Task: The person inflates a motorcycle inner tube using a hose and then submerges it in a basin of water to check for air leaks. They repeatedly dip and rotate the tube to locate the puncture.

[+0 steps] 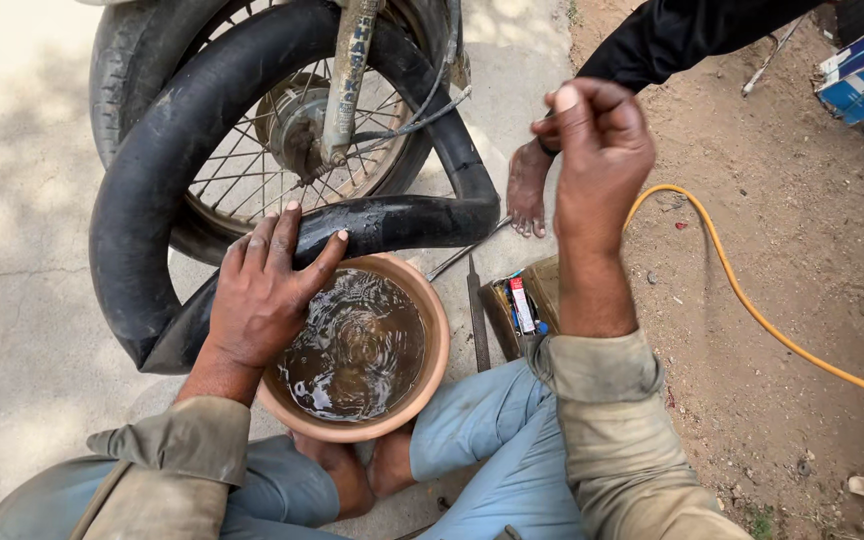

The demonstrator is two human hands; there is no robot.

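Note:
A black inflated inner tube (pixel 167 150) loops around a motorcycle wheel (pixel 282 130) and dips across the rim of a clay bowl (pixel 437 335) full of murky, rippling water. My left hand (pixel 267 285) presses down on the tube where it crosses the bowl's far left edge, fingers spread over the rubber. My right hand (pixel 597 150) is raised above the ground to the right, fingers curled together, with nothing visible in it. My feet sit under the bowl's near edge.
A small open box of tools and patches (pixel 522 305) lies right of the bowl, with metal tyre levers (pixel 477 310) beside it. A yellow hose (pixel 752 300) runs across the dirt. Another person's bare foot (pixel 529 185) and dark trouser leg stand behind my right hand.

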